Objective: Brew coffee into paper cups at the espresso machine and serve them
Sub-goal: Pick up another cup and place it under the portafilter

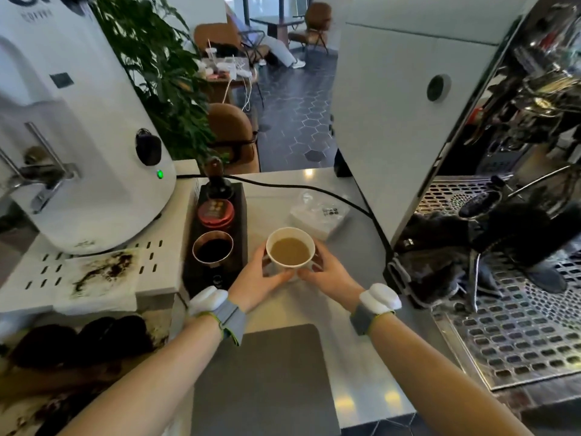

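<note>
A white paper cup (290,248) filled with light brown coffee stands upright on the white counter (276,196), in the middle of the head view. My left hand (259,280) wraps its left side and my right hand (325,273) wraps its right side, so both hold it. The espresso machine (408,121) rises at the right, its perforated drip tray (515,325) to the right of my right arm. A dark cloth (440,262) lies on the tray's left end.
A white grinder (78,136) stands at the left with spilled grounds beneath. A black tamping station (217,228) holds a tamper, a red tin and a metal dosing cup. A black cable (314,190) crosses the counter. A grey mat (264,379) lies near me. A wrapped packet (317,215) sits behind the cup.
</note>
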`<act>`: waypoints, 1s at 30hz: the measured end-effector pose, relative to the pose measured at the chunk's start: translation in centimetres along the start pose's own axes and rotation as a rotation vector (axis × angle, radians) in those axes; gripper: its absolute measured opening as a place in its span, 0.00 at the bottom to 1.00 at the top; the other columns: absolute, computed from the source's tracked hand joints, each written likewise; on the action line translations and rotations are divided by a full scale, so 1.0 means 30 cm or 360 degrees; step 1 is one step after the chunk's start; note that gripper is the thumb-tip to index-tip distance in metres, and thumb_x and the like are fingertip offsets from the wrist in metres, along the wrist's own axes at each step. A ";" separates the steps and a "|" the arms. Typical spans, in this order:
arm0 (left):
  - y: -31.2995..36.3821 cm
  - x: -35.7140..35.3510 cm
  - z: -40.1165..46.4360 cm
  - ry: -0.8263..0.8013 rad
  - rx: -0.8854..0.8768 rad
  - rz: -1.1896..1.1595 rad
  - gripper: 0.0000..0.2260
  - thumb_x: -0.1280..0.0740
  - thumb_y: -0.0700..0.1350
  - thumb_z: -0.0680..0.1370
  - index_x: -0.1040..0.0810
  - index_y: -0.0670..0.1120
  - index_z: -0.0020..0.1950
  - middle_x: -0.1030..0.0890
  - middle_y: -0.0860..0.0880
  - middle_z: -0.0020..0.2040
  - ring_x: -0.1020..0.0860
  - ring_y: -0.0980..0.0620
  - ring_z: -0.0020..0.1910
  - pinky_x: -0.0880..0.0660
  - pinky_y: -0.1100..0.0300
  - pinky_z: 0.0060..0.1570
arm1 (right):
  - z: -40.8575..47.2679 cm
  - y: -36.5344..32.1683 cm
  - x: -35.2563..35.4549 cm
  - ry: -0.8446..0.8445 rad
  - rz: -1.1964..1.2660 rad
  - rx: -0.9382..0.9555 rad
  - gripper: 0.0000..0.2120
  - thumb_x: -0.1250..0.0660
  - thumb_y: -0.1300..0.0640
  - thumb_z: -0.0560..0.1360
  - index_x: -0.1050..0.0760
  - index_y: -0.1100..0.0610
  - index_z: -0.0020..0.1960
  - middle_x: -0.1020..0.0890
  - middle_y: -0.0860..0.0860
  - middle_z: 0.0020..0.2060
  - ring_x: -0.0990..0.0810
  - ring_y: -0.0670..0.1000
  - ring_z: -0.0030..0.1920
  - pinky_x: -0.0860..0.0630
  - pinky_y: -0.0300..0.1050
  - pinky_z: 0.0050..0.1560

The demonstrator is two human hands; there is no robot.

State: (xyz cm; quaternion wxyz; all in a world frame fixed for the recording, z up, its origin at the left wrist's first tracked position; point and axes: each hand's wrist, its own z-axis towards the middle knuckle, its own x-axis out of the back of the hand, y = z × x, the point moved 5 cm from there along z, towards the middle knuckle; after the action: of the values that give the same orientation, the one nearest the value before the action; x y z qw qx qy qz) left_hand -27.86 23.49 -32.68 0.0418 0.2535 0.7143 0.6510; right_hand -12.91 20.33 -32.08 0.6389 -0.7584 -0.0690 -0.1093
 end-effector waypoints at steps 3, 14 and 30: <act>0.037 0.013 -0.010 0.0010 -0.0081 0.0000 0.35 0.26 0.46 0.71 0.39 0.49 0.74 0.29 0.49 0.69 0.31 0.54 0.68 0.33 0.68 0.59 | -0.018 -0.027 0.014 0.0025 0.0008 0.0074 0.30 0.31 0.68 0.72 0.37 0.56 0.70 0.26 0.50 0.61 0.29 0.53 0.67 0.33 0.41 0.64; 0.272 0.050 -0.136 0.0019 -0.0509 0.0013 0.32 0.26 0.56 0.64 0.32 0.56 0.65 0.25 0.60 0.60 0.27 0.65 0.58 0.31 0.79 0.45 | -0.213 -0.202 0.087 0.0151 0.0088 0.0333 0.31 0.28 0.54 0.72 0.38 0.47 0.71 0.28 0.48 0.67 0.30 0.47 0.68 0.34 0.53 0.70; 0.401 -0.270 -0.341 -0.0323 -0.0710 -0.0222 0.29 0.24 0.56 0.58 0.28 0.57 0.57 0.21 0.64 0.51 0.24 0.68 0.53 0.26 0.74 0.43 | -0.687 -0.175 0.285 0.0483 0.0153 0.0382 0.30 0.29 0.53 0.71 0.36 0.46 0.70 0.26 0.48 0.65 0.28 0.50 0.67 0.32 0.59 0.68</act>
State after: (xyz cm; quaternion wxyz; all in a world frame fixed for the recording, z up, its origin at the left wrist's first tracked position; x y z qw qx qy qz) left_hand -21.10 11.11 -21.90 0.2129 0.2523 0.5610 0.7592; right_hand -7.52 0.67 -21.61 0.7323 -0.6540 0.0519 -0.1826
